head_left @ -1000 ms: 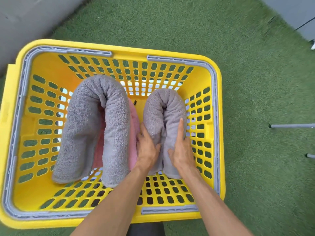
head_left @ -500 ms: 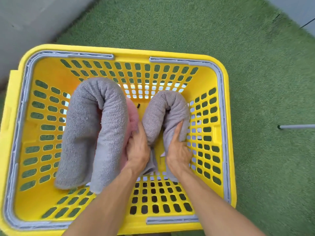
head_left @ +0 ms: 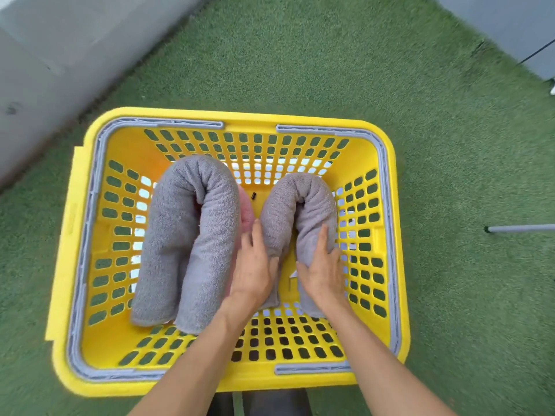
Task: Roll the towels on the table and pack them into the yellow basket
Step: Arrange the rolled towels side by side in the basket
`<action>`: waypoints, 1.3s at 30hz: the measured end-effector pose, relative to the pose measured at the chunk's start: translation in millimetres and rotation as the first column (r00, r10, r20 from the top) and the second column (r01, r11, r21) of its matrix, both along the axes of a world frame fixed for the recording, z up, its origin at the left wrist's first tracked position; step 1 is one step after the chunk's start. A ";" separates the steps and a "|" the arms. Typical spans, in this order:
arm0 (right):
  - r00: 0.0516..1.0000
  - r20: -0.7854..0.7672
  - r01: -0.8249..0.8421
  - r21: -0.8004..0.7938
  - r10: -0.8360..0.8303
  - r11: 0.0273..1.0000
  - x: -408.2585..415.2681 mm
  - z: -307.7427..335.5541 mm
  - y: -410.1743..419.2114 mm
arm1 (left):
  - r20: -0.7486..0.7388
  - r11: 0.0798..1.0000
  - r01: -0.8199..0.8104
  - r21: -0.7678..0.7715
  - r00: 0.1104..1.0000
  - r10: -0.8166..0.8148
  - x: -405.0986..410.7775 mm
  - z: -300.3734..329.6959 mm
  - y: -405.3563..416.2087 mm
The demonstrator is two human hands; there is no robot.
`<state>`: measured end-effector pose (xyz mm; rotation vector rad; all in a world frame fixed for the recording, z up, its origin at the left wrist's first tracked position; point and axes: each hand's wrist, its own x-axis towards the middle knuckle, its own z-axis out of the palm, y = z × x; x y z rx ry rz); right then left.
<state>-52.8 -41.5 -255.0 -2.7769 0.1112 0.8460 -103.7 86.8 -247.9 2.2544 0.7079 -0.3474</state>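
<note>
Left hand [head_left: 255,273], right hand [head_left: 322,270] press small grey towel [head_left: 295,202] in yellow basket [head_left: 387,235].

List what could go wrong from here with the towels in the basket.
1. The smaller grey towel is bent into an arch with its legs spread; the left hand and right hand only press its sides, so once released it may spring open or unroll.
2. The larger grey towel stands beside it with a pink towel wedged between; pushing sideways could topple them.
3. The yellow basket may get crowded for more rolls.
</note>
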 end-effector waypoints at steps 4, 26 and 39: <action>0.991 0.126 0.015 0.287 -0.053 0.958 -16.2 41.1 36.5 | 0.334 0.993 -0.079 0.086 0.942 0.046 -16.8 61.0 39.6; 0.960 0.262 0.029 0.258 -0.099 0.966 -22.6 65.5 9.0 | 0.258 0.960 -0.247 -0.134 0.926 0.275 -18.5 63.8 10.6; 0.952 0.226 -0.206 -0.013 0.204 0.978 -16.7 41.6 -10.5 | 0.095 0.979 0.098 0.179 0.989 -0.117 -0.5 10.4 -21.1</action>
